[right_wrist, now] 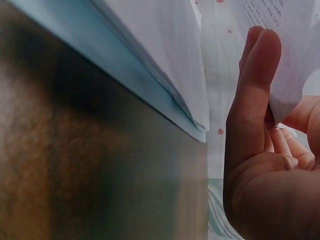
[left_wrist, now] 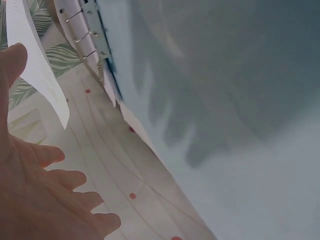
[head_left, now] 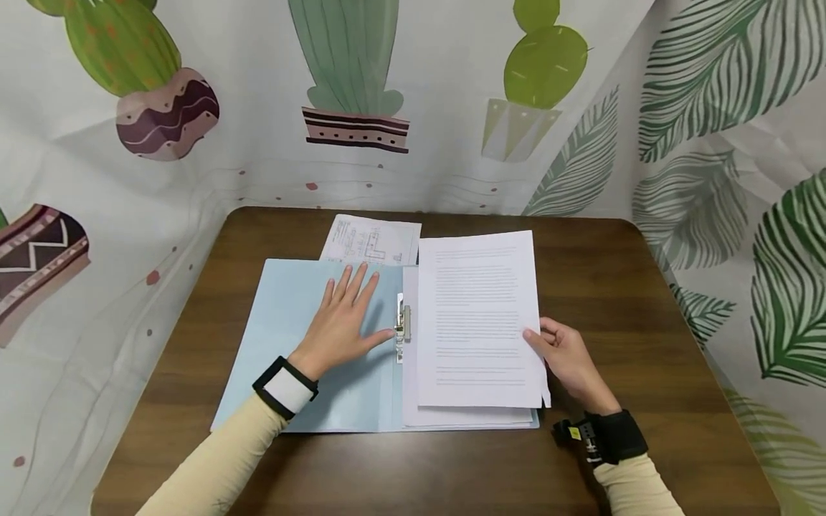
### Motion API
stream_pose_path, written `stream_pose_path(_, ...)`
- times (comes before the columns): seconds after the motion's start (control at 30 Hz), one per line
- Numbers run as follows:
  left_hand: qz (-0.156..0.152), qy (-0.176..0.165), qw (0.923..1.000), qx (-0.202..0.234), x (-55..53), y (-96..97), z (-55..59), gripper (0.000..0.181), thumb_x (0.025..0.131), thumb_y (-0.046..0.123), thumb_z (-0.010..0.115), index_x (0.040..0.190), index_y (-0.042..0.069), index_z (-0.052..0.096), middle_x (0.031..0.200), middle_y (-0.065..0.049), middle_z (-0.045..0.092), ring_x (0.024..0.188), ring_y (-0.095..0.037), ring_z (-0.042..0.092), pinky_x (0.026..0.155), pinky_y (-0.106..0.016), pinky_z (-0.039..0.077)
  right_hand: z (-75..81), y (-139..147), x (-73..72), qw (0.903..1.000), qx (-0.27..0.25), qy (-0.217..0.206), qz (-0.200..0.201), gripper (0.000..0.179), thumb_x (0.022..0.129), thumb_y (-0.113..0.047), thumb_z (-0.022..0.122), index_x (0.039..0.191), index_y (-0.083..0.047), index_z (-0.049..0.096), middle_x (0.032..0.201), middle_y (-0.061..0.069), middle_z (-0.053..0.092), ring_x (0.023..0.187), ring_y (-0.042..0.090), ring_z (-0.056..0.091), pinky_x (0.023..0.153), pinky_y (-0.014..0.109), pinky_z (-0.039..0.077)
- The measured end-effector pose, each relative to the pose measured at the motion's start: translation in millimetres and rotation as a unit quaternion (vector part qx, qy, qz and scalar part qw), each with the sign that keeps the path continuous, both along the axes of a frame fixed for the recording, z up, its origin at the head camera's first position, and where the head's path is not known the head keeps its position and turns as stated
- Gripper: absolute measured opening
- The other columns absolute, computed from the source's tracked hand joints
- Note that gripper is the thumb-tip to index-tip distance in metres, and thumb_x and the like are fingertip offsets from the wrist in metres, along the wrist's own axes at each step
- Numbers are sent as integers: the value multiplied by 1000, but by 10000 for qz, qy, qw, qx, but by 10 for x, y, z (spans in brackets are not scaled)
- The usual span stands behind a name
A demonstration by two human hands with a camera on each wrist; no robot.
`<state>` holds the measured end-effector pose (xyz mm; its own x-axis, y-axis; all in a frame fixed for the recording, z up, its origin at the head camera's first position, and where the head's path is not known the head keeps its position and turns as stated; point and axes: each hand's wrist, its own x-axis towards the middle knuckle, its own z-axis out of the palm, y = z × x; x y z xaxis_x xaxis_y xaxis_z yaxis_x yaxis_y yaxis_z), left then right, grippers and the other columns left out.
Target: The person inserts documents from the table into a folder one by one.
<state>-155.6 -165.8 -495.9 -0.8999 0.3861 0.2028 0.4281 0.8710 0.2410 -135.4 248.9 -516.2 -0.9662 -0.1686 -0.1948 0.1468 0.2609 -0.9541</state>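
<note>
A light blue ring binder (head_left: 284,315) lies spread on the table, its metal ring mechanism (head_left: 401,330) near the spine. My left hand (head_left: 342,319) hovers over the left cover, fingers straight and spread, thumb pointing at the rings; its shadow falls on the cover (left_wrist: 240,100) in the left wrist view. With thumb and fingers, my right hand (head_left: 568,358) pinches the right edge of printed sheets (head_left: 477,322), raised over the binder's right side. Other paper (head_left: 477,417) lies beneath them in the binder. In the right wrist view the sheets' corner (right_wrist: 290,100) sits between thumb and fingers.
Behind the binder, a sheet with a drawing (head_left: 374,236) lies partly under its top edge. The wooden table (head_left: 645,287) has rounded back corners. A cloth printed with cacti and leaves (head_left: 445,72) hangs behind it. Each wrist wears a black strap.
</note>
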Motion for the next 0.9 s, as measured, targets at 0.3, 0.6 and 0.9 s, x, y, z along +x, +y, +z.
stream_pose_path(0.3, 60, 50, 10000, -33, 47, -63, -45, 104, 88, 67, 69, 162, 7, 28, 170, -19, 17, 157, -41, 7, 121, -65, 10, 15, -31, 40, 9993, 215, -264, -133, 41, 106, -23, 60, 137, 3, 56, 110, 20, 75, 84, 23, 74, 67, 33, 59)
stream_pose_path(0.6, 131, -6, 9999, 8, 95, -74, -118, 102, 88, 64, 70, 161, 5, 31, 169, -20, 20, 155, -45, 15, 120, -66, 11, -31, -54, 44, 9992, 206, -325, -69, 38, 106, -22, 59, 135, 3, 57, 109, 20, 75, 84, 22, 74, 66, 33, 58)
stream_pose_path(0.9, 179, -30, 9998, 27, 135, -81, -186, 100, 89, 64, 70, 161, 5, 32, 168, -20, 22, 155, -44, 16, 121, -65, 12, -70, -87, 45, 9984, 323, -466, -28, 39, 105, -23, 61, 135, 2, 58, 106, 18, 76, 84, 21, 74, 68, 32, 58)
